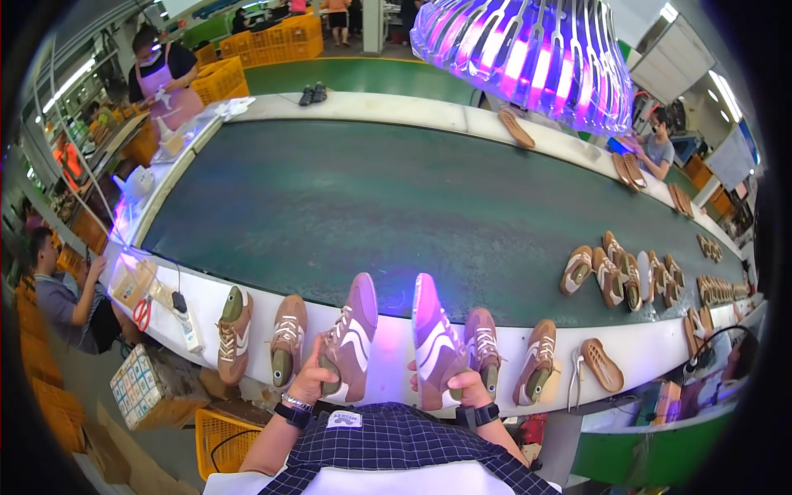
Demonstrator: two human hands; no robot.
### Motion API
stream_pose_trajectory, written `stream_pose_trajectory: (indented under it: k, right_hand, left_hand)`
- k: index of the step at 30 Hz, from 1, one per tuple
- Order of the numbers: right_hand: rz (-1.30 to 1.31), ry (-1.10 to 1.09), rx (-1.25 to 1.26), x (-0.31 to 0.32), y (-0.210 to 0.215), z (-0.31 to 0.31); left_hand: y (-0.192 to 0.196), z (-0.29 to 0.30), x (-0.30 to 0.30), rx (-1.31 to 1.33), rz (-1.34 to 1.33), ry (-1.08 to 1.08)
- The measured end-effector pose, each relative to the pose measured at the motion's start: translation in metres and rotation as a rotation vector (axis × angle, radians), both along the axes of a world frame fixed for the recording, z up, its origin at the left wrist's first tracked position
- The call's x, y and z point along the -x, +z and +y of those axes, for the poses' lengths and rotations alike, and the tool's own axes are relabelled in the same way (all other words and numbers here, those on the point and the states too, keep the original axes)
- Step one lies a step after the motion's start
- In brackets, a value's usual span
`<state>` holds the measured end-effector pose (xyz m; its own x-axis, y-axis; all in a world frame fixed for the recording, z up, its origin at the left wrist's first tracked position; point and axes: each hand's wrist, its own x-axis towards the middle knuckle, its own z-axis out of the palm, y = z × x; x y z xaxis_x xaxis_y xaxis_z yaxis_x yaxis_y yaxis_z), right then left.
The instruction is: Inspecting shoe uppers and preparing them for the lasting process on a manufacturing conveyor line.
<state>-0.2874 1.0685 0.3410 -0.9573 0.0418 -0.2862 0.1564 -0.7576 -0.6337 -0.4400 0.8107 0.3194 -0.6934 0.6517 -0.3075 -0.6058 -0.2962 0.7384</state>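
Note:
My left hand (312,378) grips a brown sneaker (356,351) with a white side stripe at its heel end, toe pointing away from me. A matching sneaker (436,355) is in my right hand (470,389), held the same way. Purple light falls on both toes, and a gap separates the shoes. To the left on the white ledge (389,363) are a brown sneaker (289,334) and another sneaker (235,334). Right of my hands are two more sneakers, one (483,340) close to the held shoe and one (538,359) farther right.
A bright purple-lit lamp (528,66) hangs overhead. Beyond the ledge runs a dark green conveyor belt (330,206), with several sneakers (609,276) at right. A loose sole (602,365), metal pliers (575,378), red scissors (142,314) and a power strip (191,330) lie along the ledge. Other people work around.

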Motion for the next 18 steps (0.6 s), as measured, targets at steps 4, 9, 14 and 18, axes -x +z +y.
stream_pose_trajectory:
  k: [4, 9, 14, 18]
  right_hand:
    - [0.020, 0.026, 0.003, -0.001, -0.015, -0.002]
    - [-0.018, 0.049, 0.019, -0.006, -0.039, 0.009]
    - [0.072, 0.147, 0.048, 0.004, -0.034, 0.020]
    - [0.049, 0.124, 0.030, 0.006, -0.039, 0.031]
  left_hand:
    - [0.021, 0.007, 0.007, -0.079, 0.027, -0.089]
    - [0.033, 0.014, 0.016, -0.046, 0.079, -0.162]
    - [0.039, 0.023, 0.023, -0.071, 0.075, -0.220]
    - [0.048, 0.031, 0.024, -0.073, 0.084, -0.196]
